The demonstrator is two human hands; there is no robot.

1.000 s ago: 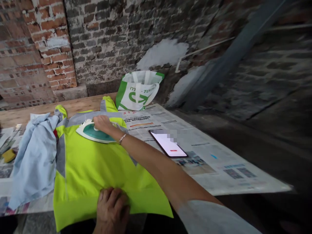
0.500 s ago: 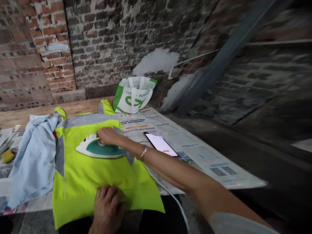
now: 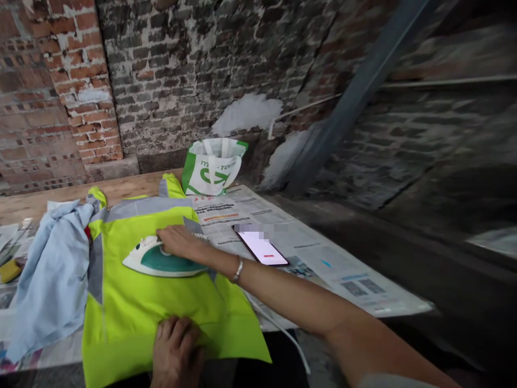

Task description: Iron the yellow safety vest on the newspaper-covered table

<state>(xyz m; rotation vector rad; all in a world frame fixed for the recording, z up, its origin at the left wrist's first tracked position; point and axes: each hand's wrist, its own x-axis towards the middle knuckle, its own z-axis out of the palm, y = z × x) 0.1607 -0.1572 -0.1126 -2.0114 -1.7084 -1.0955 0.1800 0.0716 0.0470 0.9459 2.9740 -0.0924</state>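
Note:
A bright yellow long-sleeved top (image 3: 137, 318) with grey panels lies spread out in front of me. On its middle rests a white and green clothes iron (image 3: 169, 263), its tip towards the left. My right hand (image 3: 177, 241) is wrapped around the iron's handle, and a bracelet circles that wrist. At the near hem my left hand (image 3: 175, 345) presses on the top with bent fingers close together; its thumb is hard to see. The iron's white cord (image 3: 283, 328) runs down past the table's near edge.
Left of the top lies crumpled light blue cloth (image 3: 52, 280), with a yellow sponge-like item (image 3: 10, 270) beyond it. A phone (image 3: 262, 248) lies on newspaper (image 3: 315, 253) at right. A green and white bag (image 3: 216, 170) stands near the brick wall (image 3: 194, 70).
The iron under my right hand has slid slightly towards me over the yellow top. My left hand stays at the hem. The camera view has shifted a little.

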